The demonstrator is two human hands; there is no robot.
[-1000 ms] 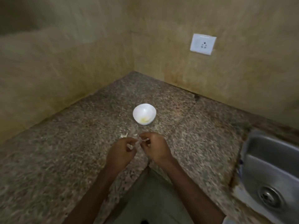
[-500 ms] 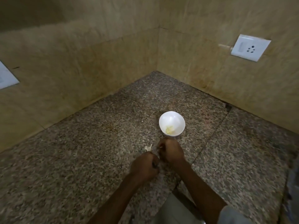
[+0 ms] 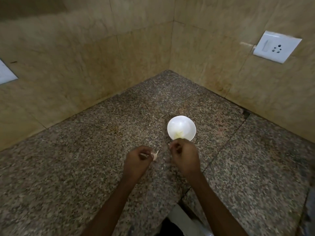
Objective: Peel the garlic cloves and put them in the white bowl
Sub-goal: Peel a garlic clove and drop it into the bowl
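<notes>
A small white bowl stands on the granite counter, with pale yellowish peeled garlic at its bottom. Just in front of it, my left hand pinches a garlic clove whose pale skin and tip stick out from my fingers. My right hand is curled beside the bowl's near rim, apart from the left hand; a small pale bit shows at its fingertips, but the blur hides what it is.
The speckled granite counter fills a corner between beige tiled walls. A white socket plate sits on the right wall, another white plate on the left wall. The counter's front edge runs below my forearms.
My hands were joined on the clove; now they have drawn apart, the left keeping the clove. The view has shifted left, and the sink is out of frame.
</notes>
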